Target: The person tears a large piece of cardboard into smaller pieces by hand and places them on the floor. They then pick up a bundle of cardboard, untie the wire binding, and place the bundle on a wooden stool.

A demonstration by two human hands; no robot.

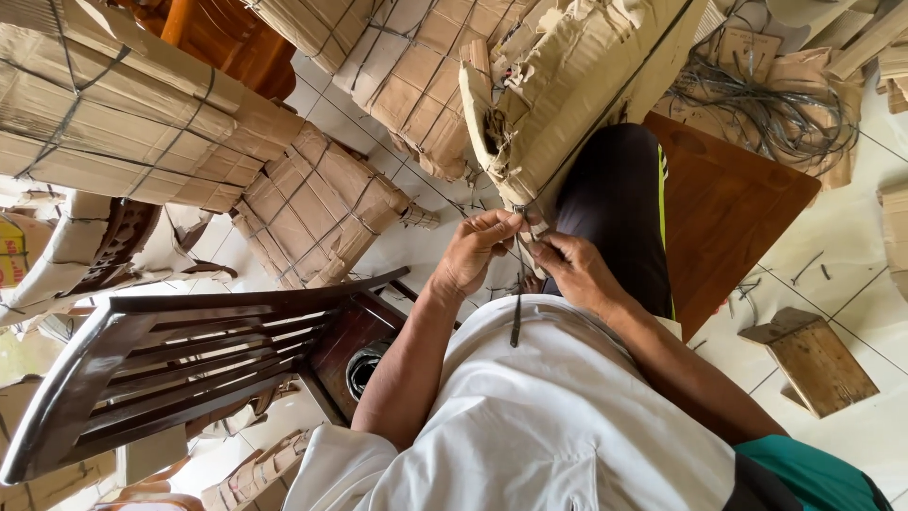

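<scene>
Tan-brown corrugated cardboard [567, 85], crossed by dark strapping lines, is seen at the upper centre of the frame. A dark grey strap [516, 317] is seen at the centre, over a white shirt [530, 416]. Black trousers [615, 208] with a yellow-green side stripe are shown right of centre. A dark brown slatted chair [170, 364] is seen at lower left, a reddish-brown board [738, 208] at the right, and a white tiled floor [851, 246] with dark grout lines beyond it.

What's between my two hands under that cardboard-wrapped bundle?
In the head view, a thin dark packing strap hangs between the left hand and right hand.
</scene>
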